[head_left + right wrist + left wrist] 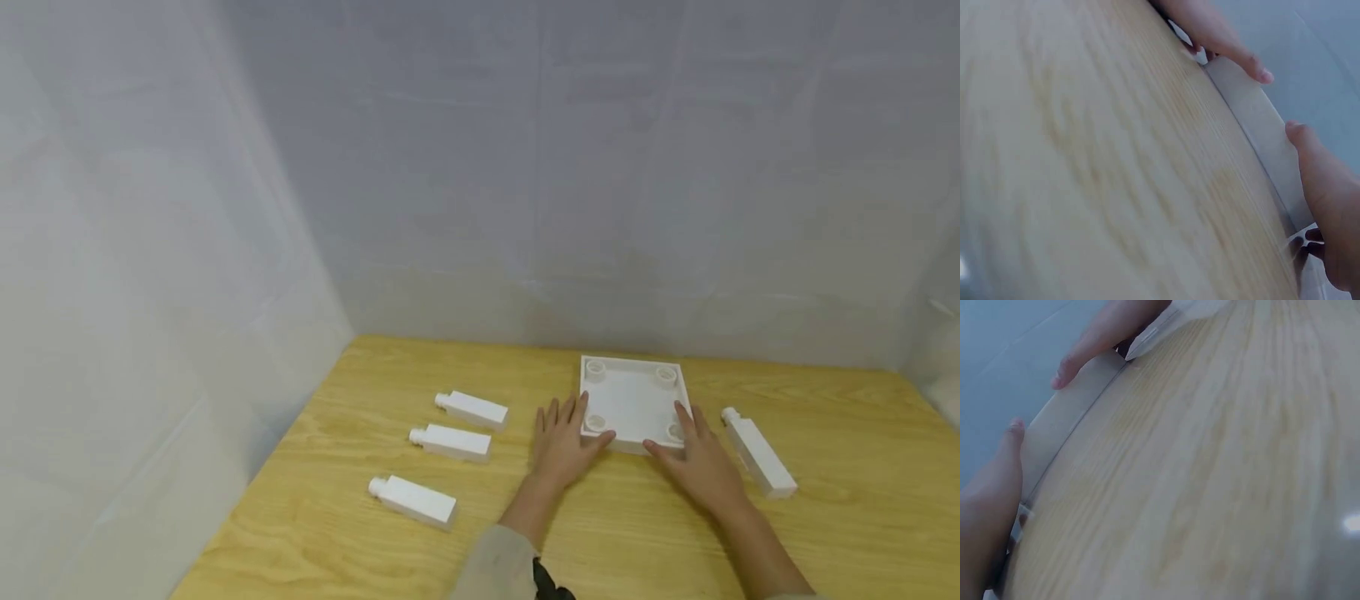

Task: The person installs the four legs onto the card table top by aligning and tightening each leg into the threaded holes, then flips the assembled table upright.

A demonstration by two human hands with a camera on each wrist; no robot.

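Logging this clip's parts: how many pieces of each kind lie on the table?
White square plate with four round sockets: 1
White leg blocks with a peg end, three left, one right: 4
Total: 5

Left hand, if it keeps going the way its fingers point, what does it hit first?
The left hand already touches the white square plate at its near-left corner. Straight ahead alongside it looks free up to the back wall, though depth is unclear.
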